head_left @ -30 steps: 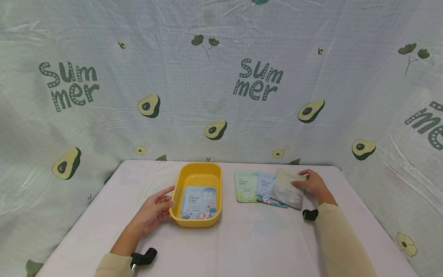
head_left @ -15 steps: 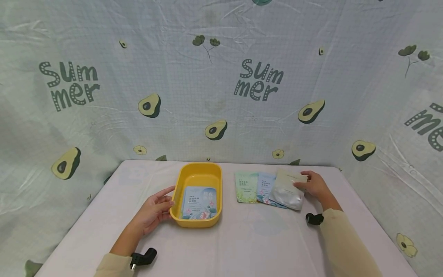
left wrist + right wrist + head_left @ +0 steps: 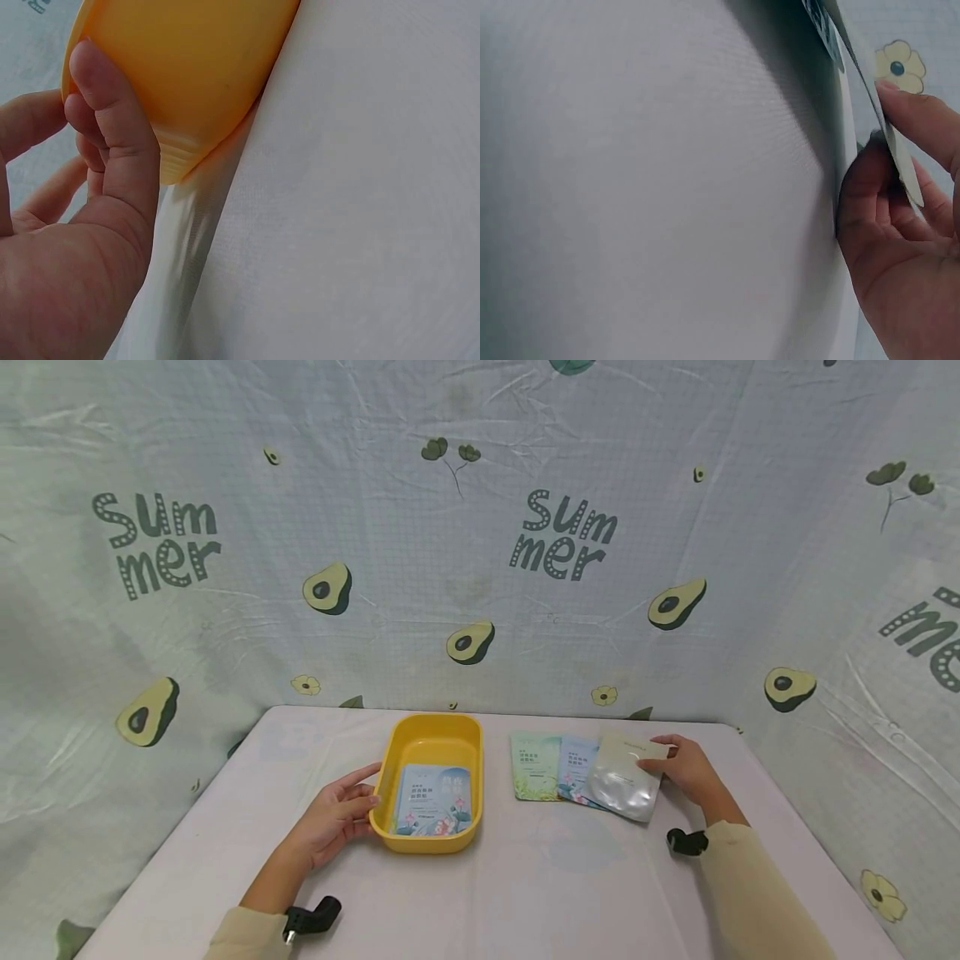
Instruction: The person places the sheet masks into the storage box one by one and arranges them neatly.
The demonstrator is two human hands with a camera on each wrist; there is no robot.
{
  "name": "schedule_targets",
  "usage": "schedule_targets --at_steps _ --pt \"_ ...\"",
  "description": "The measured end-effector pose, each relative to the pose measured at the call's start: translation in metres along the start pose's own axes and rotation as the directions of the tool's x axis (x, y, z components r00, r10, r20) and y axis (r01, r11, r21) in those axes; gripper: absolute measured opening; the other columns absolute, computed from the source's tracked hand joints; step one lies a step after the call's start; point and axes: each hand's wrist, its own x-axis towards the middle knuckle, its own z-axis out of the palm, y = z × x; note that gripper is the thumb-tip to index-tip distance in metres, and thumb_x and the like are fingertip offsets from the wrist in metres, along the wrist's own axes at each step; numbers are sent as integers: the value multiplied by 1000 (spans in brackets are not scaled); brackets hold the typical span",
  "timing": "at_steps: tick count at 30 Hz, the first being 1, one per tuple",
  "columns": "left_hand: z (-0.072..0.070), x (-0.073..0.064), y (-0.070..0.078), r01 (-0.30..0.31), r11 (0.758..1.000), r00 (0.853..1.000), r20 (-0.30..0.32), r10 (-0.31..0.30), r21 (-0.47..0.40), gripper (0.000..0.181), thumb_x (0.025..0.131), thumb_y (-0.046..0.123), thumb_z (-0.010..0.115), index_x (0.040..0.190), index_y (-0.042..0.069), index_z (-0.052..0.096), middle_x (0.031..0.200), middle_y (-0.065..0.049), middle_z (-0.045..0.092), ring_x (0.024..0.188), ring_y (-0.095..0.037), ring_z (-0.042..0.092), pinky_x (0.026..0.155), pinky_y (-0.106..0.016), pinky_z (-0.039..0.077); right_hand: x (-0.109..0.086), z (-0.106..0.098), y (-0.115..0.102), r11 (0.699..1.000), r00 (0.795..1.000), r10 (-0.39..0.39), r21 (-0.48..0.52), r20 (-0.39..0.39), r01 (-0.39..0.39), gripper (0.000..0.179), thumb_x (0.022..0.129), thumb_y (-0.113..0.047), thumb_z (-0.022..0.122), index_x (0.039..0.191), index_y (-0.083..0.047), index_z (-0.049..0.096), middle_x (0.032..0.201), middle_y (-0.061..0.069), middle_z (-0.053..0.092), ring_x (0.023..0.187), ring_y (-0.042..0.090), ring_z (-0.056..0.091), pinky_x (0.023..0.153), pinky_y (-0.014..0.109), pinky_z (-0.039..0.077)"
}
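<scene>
My left hand point(image 3: 335, 821) holds the left rim of a yellow plastic tray point(image 3: 477, 789); the left wrist view shows its digits against the wall of the tray point(image 3: 202, 60). Inside the tray lies a light blue sachet point(image 3: 432, 800) printed with pink flowers. My right hand point(image 3: 684, 768) pinches the right edge of a beige and silver sachet point(image 3: 624, 781), thumb on top. This sachet overlaps a blue flowered sachet point(image 3: 576, 762), which lies beside a green sachet point(image 3: 536, 767). Edge-on in the right wrist view, the pinched sachet point(image 3: 870, 82) slants above the table, fingers beneath it.
A white cloth covers the table point(image 3: 555, 893). Behind it hangs a pale curtain point(image 3: 420, 552) printed with avocados and lettering. A black wrist camera point(image 3: 313, 917) is strapped on the left wrist, another black camera point(image 3: 686, 842) on the right.
The right hand has shifted slightly right. The beige sachet's surface now shines silver and its lower edge sits a little lower. The left hand and the tray stay as they were.
</scene>
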Motion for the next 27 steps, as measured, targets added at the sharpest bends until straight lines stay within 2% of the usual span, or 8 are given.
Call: schedule_targets --at_steps 3,5,12,22,27 --pt "0 0 0 1 1000 1000 2 -1 -2 69 101 8 61 162 12 29 110 -5 58 82 -16 67 74 -26 62 -1 0 2 1000 1000 -25 16 0 25 77 92 -31 77 151 1 40 143 32 49 119 36 55 89 32 54" --pt "0 0 0 1 1000 1000 4 -1 -4 70 101 8 61 162 12 28 110 -5 58 82 -16 67 74 -27 62 -2 -1 2 999 999 -37 38 1 37 77 92 -30 77 152 2 39 146 33 48 120 36 56 89 31 56" --pt "0 1 0 -1 1000 1000 8 1 -7 70 100 9 62 162 12 29 110 -6 58 82 -15 67 74 -27 62 -9 -1 1 990 999 -52 133 -8 53 76 92 -25 77 152 2 37 137 32 56 100 22 63 74 22 57" --pt "-1 1 -2 -2 1000 1000 8 2 -2 70 100 9 62 162 12 29 111 -7 58 81 -15 66 74 -26 62 -20 7 0 967 999 -54 249 5 51 75 94 -24 76 153 -1 36 142 31 55 93 17 65 74 27 61" --pt "-1 1 -1 -1 1000 1000 -2 1 6 70 100 10 63 162 13 29 112 -7 58 82 -16 66 74 -26 62 -27 9 -4 961 999 -48 273 -7 48 72 95 -23 75 153 -4 37 140 30 56 88 16 65 72 27 61"
